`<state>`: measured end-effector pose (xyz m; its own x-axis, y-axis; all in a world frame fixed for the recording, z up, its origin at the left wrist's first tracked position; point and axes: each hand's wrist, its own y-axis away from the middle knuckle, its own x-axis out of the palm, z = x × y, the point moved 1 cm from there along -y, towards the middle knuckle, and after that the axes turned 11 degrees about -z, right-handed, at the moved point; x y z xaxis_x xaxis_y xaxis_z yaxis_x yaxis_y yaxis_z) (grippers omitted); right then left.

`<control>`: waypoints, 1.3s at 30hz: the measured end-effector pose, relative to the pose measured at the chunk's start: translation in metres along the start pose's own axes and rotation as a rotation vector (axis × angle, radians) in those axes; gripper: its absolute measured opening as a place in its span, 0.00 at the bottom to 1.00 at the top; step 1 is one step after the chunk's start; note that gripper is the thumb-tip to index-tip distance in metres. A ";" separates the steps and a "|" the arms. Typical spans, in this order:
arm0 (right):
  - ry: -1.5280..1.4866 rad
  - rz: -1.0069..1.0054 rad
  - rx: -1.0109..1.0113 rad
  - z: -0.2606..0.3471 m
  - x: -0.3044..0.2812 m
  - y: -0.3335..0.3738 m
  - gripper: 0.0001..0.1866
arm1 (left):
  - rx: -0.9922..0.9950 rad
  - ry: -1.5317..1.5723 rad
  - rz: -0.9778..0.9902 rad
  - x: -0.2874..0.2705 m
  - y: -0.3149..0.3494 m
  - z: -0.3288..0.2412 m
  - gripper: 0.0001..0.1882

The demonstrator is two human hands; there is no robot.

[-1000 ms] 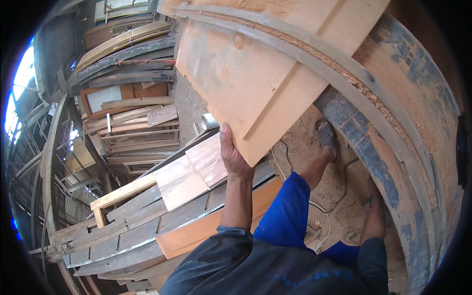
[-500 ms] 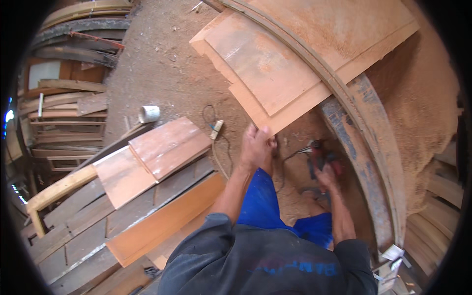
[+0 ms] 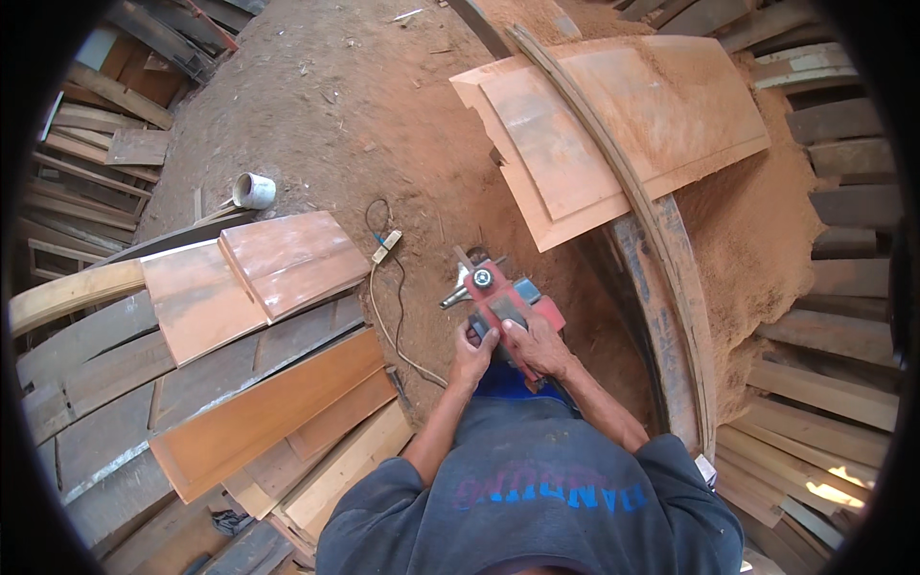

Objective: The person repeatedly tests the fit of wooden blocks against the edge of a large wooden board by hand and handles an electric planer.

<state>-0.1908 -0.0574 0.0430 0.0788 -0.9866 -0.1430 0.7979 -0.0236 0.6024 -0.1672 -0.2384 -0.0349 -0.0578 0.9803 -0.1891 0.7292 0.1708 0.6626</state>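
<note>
Gripping the red power planer (image 3: 506,305), both hands' (image 3: 474,356) (image 3: 537,347) grip stays closed, bare dirt (image 3: 316,105) ahead.

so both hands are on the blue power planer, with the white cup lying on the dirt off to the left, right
Not quite: the power planer is red, not blue, as the head view shows. The rest holds: the left hand and right hand are both on it, and the white cup lies on the dirt to the left.
</note>
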 end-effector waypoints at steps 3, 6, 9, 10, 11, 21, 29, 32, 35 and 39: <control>-0.042 -0.027 -0.139 0.037 0.003 0.009 0.18 | 0.135 -0.020 -0.117 -0.006 0.006 -0.030 0.39; -0.102 -0.004 -0.117 0.084 -0.005 0.025 0.16 | 0.296 -0.052 -0.196 -0.011 0.009 -0.054 0.38; -0.044 -0.058 -0.164 0.092 -0.019 0.028 0.14 | 0.371 0.011 -0.146 0.005 0.012 -0.086 0.38; -0.039 -0.059 -0.167 0.097 -0.024 0.030 0.14 | 0.397 0.015 -0.128 0.012 0.013 -0.093 0.38; -0.081 -0.090 -0.092 0.102 -0.031 0.035 0.15 | 0.422 0.018 -0.111 0.019 0.015 -0.098 0.38; -0.055 -0.228 -0.052 0.046 -0.067 0.039 0.23 | 0.414 -0.033 0.045 0.061 0.021 -0.092 0.30; -0.025 -0.245 -0.138 0.065 -0.063 -0.006 0.25 | 0.376 0.146 0.032 0.060 -0.018 -0.127 0.30; -0.035 -0.239 -0.125 0.086 -0.060 -0.023 0.24 | 0.439 0.062 -0.003 0.056 -0.041 -0.140 0.28; 0.010 -0.264 -0.212 0.106 -0.059 -0.048 0.25 | 0.401 0.206 0.105 0.054 -0.060 -0.167 0.25; 0.093 -0.293 -0.247 0.138 -0.056 -0.086 0.26 | 0.412 0.284 0.116 0.051 -0.092 -0.200 0.24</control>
<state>-0.3464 -0.0228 0.1069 -0.1285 -0.9247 -0.3583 0.9136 -0.2510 0.3199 -0.3732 -0.1846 0.0395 -0.1016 0.9886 0.1111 0.9468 0.0618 0.3159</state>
